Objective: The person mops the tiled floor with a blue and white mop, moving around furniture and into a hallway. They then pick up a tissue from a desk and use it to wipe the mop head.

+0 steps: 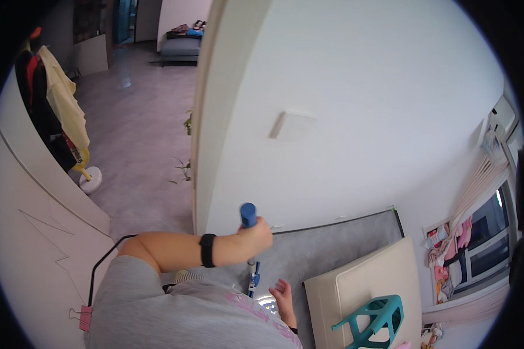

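My left hand (256,237) grips a long-handled pole near its top, just below the blue end grip (248,213). A black band circles the left wrist. Below the hand the pole continues as a grey shaft with a blue lever-like fitting (254,279); its lower end is hidden behind my torso. To the right of the pole, my right hand (282,294) is held low with its fingers apart and nothing in it. A shiny bright object (268,303) shows between the shaft and this hand, too little of it visible to name.
Right of me lies a cream mattress (362,279) with a teal plastic stool (371,323) on it. A white wall (340,87) stands ahead, ending at a doorway edge. Left are a pale door (35,218) and a coat stand with a white base (91,180). Beyond sits a grey sofa (180,48).
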`<state>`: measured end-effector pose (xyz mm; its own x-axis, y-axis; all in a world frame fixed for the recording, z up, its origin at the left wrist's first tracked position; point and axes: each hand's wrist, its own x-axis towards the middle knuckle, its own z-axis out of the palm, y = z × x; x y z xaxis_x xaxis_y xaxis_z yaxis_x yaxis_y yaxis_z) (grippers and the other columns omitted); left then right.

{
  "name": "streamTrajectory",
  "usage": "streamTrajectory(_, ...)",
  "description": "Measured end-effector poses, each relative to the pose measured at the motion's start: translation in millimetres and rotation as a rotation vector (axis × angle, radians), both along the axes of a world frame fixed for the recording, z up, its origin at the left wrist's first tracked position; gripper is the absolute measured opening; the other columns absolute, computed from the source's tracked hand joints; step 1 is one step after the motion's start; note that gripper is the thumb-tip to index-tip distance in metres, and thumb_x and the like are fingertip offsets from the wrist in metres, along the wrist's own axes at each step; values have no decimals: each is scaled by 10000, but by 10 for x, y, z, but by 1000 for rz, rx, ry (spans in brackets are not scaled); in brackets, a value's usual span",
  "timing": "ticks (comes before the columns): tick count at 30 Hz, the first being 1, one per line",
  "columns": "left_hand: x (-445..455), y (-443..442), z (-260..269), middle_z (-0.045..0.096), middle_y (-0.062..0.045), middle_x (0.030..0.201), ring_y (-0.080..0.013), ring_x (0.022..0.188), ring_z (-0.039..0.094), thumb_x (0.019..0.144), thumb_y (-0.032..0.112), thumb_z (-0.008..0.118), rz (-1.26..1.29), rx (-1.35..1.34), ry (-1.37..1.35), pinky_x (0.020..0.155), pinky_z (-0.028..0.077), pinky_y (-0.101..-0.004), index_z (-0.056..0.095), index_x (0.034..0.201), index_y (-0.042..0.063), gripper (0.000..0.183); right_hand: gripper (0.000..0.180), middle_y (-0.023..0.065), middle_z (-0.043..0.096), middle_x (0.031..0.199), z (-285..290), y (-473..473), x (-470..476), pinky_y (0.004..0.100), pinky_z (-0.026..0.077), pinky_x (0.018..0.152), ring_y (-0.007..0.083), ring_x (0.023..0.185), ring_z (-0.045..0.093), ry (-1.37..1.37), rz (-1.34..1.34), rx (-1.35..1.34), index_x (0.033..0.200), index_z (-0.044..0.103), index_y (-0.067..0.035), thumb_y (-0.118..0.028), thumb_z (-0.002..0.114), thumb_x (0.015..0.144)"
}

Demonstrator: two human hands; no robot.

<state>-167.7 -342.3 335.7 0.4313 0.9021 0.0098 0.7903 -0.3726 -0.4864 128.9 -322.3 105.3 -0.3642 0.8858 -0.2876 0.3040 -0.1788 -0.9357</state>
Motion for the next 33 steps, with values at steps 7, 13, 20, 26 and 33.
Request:
streamTrajectory(7,192,254,-391,685,-46,744,-215,655,640,650,172,664,13,-381,27,614,449,-404,683,702,113,81,488,126,581,1041,1378,-9,-1666,355,431,858,255,980,566,53,274,560,1088,516,-35,-104,756,668)
streamTrajectory(13,82,75,-947,666,-19,746,-221,716,624,669,155,626,14,-178,136,643,439,-394,673,734,122,86,268,0,530,729,1228,-26,-2387,290,439,640,125,696,540,-126,136,779,869,480,-79,-10,672,696)
streamTrajectory(20,-417,-195,-633,632,-12,721,-210,719,605,685,140,606,-252,110,181,618,422,-381,629,706,108,45,327,136,609,781,684,50,-2396,399,475,713,351,744,589,-114,87,792,919,576,-30,-194,747,694)
streamTrajectory(26,-788,-596,-453,571,-58,679,-223,690,580,808,172,563,-582,-47,-1043,580,407,-395,558,695,87,141,179,119,610,723,565,118,-2147,348,433,570,175,642,562,88,83,385,810,581,-29,-184,672,803)
streamTrajectory(33,-1631,-1255,-2455,653,-154,795,-336,738,632,755,244,590,718,-245,-1195,614,490,-436,648,870,67,220,226,4,477,550,741,246,-1466,249,388,467,82,504,461,123,18,377,691,445,-60,-103,579,868)
